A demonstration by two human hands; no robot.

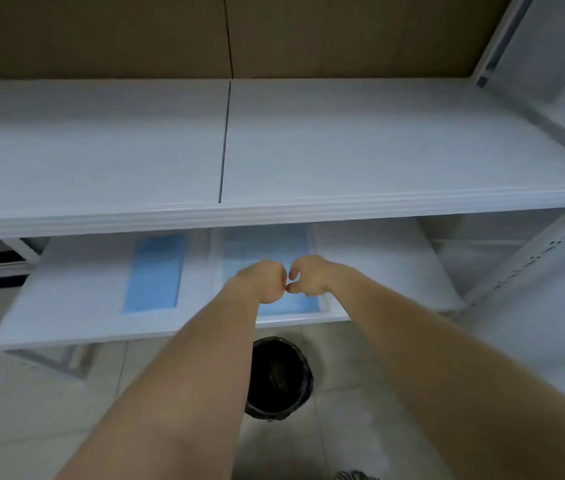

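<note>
Below shelf-edge (274, 212), left hand (262, 280) (touching right hand (310, 276))

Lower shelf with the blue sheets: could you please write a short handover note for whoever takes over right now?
Left hand: fingers curled, nothing seen in it.
Right hand: likewise, knuckles meeting the left's.
Both are above the right blue sheet on the lower shelf; a second blue sheet lies to its left. Black bin stands on the floor below.
Done: cannot tell.
Left: probably handling the right blue sheet.
</note>
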